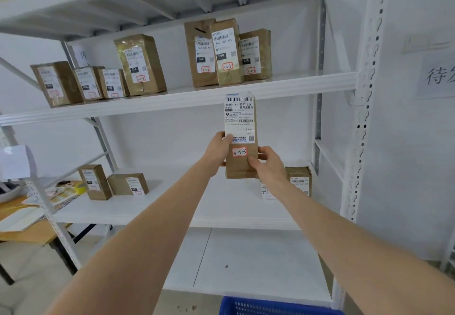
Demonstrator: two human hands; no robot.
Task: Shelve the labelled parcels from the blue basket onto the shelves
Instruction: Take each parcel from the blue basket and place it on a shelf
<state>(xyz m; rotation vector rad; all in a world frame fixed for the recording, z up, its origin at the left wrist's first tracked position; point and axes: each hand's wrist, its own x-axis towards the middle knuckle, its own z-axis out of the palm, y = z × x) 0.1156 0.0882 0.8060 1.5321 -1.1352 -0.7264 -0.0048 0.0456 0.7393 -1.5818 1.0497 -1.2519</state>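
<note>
Both hands, left hand (218, 148) and right hand (267, 164), pinching tall brown labelled cardboard parcel (240, 139) upright, above half-cropped blue plastic basket (275, 306), hiding another parcel's label behind.

All I get on my feed, tbh: left forearm (147, 228) and right forearm (344, 235) bare to the frame edge, left hand (217, 150) and right hand (268, 166) bare too.

At our left we see a brown wooden table (29, 234) carrying white papers (22, 218) and a yellow roll of tape (80, 187). A curled white sheet (16, 162) shows above it. On the right wall we find a white paper notice (438, 75) with black handwritten characters.
</note>
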